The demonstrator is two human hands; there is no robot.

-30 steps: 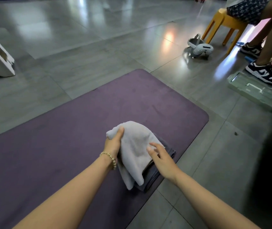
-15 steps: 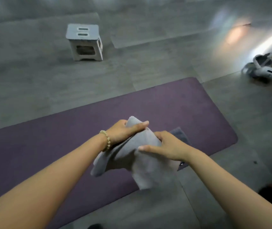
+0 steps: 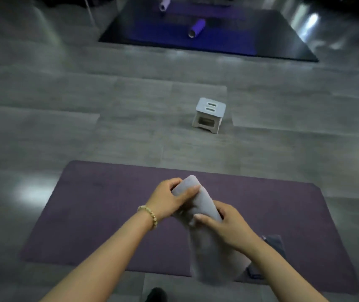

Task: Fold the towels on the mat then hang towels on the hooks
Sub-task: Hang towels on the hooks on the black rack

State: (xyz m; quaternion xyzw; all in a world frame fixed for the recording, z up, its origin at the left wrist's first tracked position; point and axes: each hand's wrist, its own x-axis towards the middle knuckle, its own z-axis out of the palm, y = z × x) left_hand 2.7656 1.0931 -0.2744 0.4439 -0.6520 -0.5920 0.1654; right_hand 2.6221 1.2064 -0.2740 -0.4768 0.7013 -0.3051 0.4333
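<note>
We saw the light grey towel point(image 3: 205, 211) bunched into a loose roll and lifted above the purple mat point(image 3: 109, 214), its lower end hanging blurred. The left hand point(image 3: 170, 199) gripped the upper end, thumb laid across the cloth and fingers point(image 3: 175, 184) curled behind it. The right hand point(image 3: 225, 224) clasped the middle, its fingers wrapped round the roll. Both forearms reached forward, with a beaded bracelet point(image 3: 150, 215) on the left wrist. A dark grey towel point(image 3: 277, 245) lay on the mat near its right front edge. Beyond the mat's far edge stretched bare grey floor point(image 3: 65, 127), where a small stool point(image 3: 210, 115) stood well apart.
</note>
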